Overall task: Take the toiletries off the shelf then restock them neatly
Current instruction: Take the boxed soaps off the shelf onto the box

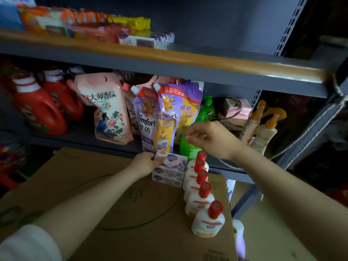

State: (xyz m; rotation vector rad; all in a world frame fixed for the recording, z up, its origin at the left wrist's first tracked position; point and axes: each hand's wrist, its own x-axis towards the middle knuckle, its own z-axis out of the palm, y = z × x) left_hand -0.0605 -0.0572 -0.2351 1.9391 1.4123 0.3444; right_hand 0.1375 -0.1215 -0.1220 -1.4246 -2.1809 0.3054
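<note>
Top-shelf packs (75,25) blurred, red jugs (41,110) too

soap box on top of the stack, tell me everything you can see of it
The top soap box is a small pale lilac carton with a blue shield logo and a red mark at one corner. It looks like printed card, closed, lying flat on two matching boxes on the cardboard carton. The left hand holds its left end.

Soap boxes (170,169) are sitting stacked at the cardboard box's (94,185) far edge; bottles (202,193) are lining its right edge, pouches (165,115) standing behind on the shelf (84,137).
</note>
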